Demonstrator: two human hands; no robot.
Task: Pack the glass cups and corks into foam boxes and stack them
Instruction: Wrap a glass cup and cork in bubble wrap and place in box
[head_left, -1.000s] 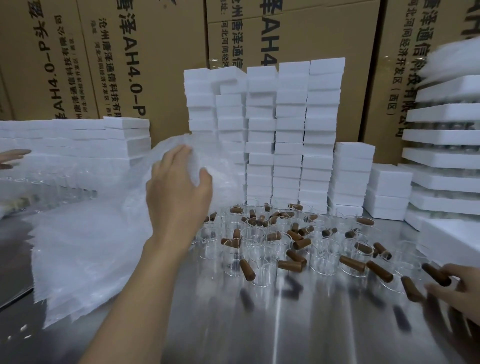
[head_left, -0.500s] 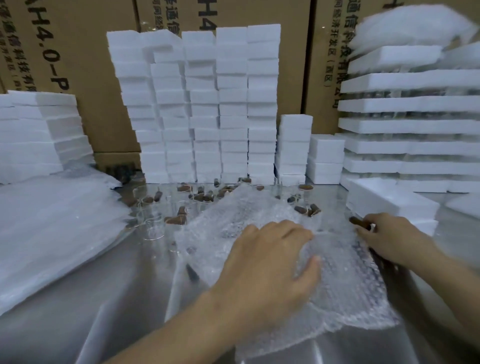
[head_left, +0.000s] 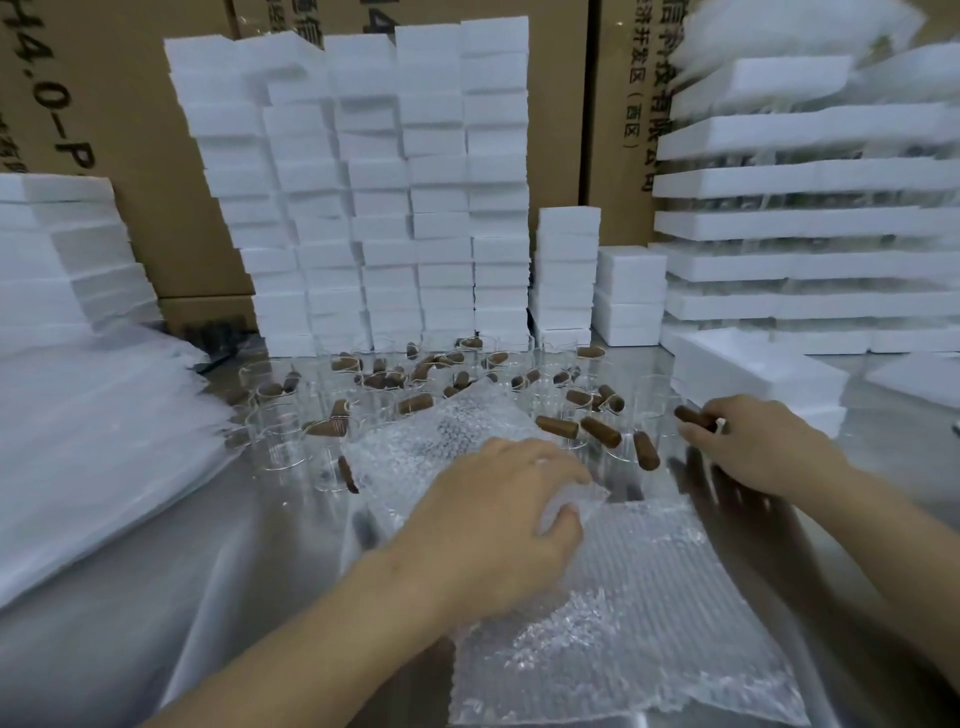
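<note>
Glass cups (head_left: 280, 436) crowd the bubble wrap (head_left: 623, 597) that my left hand (head_left: 493, 519) grips in curled fingers, my right hand (head_left: 753, 447) seemingly pinching a cork (head_left: 693, 415); tugging the wrap could topple them

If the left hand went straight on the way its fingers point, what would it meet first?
The left hand would likely meet the glass cup just past the bubble wrap, a cork across its rim; depth is unclear.
</note>
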